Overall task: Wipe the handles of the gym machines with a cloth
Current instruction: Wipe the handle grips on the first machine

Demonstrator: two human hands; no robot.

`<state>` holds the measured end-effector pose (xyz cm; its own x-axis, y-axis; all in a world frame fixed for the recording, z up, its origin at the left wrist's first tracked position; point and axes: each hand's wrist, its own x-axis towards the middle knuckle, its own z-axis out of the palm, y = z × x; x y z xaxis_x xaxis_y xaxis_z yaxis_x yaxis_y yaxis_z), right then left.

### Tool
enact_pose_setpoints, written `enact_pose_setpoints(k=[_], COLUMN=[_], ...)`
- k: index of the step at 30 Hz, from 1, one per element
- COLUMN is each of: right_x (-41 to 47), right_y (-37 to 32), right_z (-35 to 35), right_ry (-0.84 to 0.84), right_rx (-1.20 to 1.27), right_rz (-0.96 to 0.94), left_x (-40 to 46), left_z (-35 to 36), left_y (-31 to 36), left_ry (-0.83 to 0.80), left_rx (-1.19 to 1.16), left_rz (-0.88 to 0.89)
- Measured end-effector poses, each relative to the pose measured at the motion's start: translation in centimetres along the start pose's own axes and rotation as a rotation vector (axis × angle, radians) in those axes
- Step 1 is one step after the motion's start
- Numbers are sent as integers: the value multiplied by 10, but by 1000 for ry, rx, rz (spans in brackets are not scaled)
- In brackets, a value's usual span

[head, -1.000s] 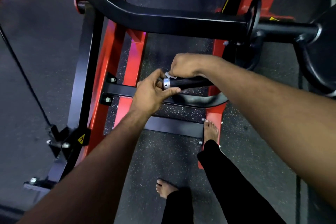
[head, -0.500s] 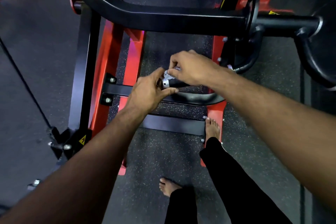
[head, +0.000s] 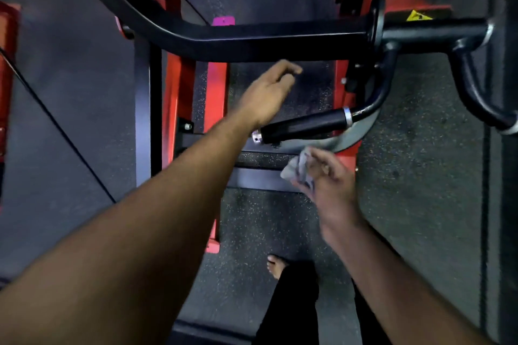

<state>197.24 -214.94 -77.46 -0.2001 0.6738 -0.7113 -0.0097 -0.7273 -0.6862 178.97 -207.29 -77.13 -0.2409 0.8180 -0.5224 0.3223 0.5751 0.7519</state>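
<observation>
The cloth [head: 297,168], small, grey and crumpled, is held in the fingers of the right hand [head: 328,185], just near of the handle and clear of it. The handle [head: 304,124] is a black grip with 2 silver end collars, lying roughly left to right at centre frame, free of both hands. Its right end joins a curved black tube rising to the thick black bar [head: 252,39] crossing the far side. The left hand [head: 266,92] hovers between bar and handle, fingers loosely extended and holding nothing; it is blurred. Red frame members [head: 215,98] run near to far beneath. 1 bare foot [head: 276,266] stands on the speckled dark floor [head: 252,232] at near centre.
</observation>
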Motion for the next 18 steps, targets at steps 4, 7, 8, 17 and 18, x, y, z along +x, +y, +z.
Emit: enact_pose_setpoints(k=[4, 7, 8, 17, 18], right_x=[28, 60, 64, 56, 60], right_y=[12, 7, 8, 47, 43], right_z=[23, 47, 54, 90, 86], right_ry=[159, 182, 205, 176, 194], right_rx=[477, 664, 740, 1086, 1141], right_rz=[303, 278, 281, 103, 75], left_x=[7, 11, 12, 6, 6], left_z=[26, 32, 34, 44, 45], left_y=[-10, -22, -25, -35, -36], left_ry=[-84, 108, 164, 431, 440], left_rx=[259, 327, 372, 557, 576], left_rz=[-65, -21, 48, 386, 403])
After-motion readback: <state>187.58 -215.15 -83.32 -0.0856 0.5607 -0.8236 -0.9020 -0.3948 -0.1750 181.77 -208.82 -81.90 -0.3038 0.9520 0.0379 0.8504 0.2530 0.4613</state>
